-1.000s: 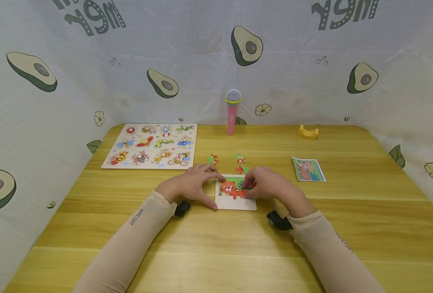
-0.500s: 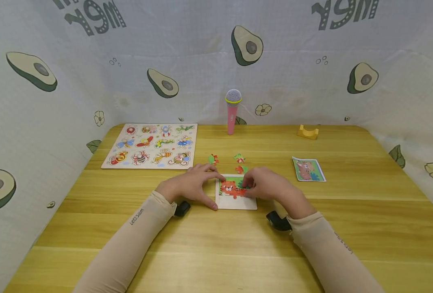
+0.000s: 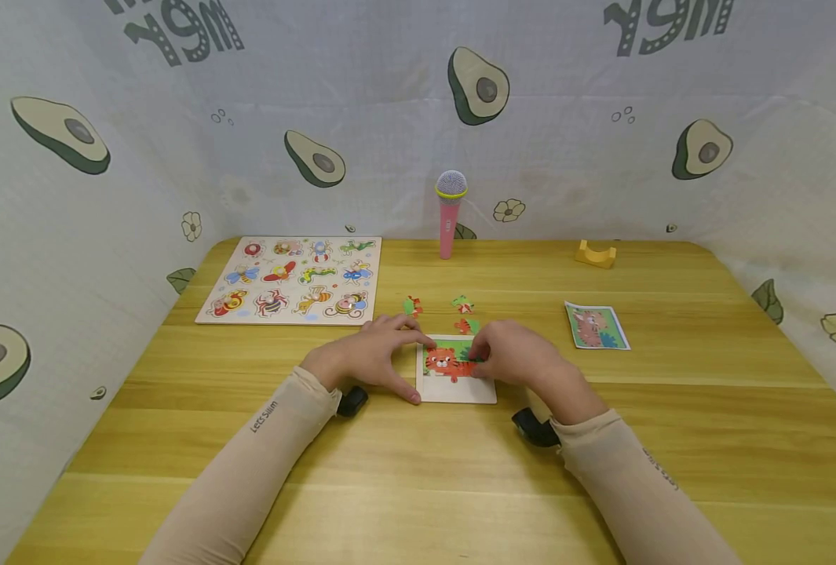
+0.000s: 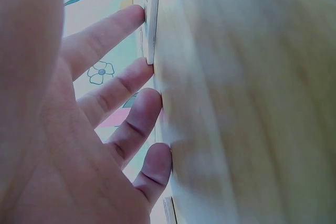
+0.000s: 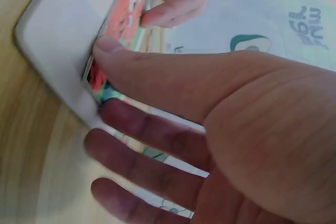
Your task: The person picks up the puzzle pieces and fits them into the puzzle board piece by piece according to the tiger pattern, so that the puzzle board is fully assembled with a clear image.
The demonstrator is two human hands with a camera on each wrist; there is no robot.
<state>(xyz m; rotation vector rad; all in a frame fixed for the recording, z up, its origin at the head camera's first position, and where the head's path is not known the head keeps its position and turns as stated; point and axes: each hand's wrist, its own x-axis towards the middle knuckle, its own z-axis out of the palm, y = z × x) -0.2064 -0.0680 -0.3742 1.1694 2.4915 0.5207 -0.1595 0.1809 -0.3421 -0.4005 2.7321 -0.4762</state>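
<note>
A small white puzzle board (image 3: 456,390) lies in the middle of the table. Joined pieces showing an orange tiger (image 3: 442,362) on green fill its upper part; the lower part is bare white. My left hand (image 3: 370,353) spans the board's left side, thumb by the lower corner and index finger at the upper pieces. In the left wrist view its other fingers (image 4: 142,116) spread loosely against the tabletop. My right hand (image 3: 520,357) pinches the tiger-body puzzle piece (image 5: 95,78) at the right side, thumb (image 5: 108,44) at its edge. That hand partly hides the piece.
Loose puzzle pieces (image 3: 463,304) lie just beyond the board. A peg board of insects (image 3: 297,286) sits at the back left. A pink microphone (image 3: 449,224) stands at the back, a yellow stand (image 3: 596,254) farther right. A picture card (image 3: 596,327) lies to the right.
The tiger-body piece under my right fingers has shifted slightly away from me, closer in line with the pieces beside it. My left hand keeps its place.
</note>
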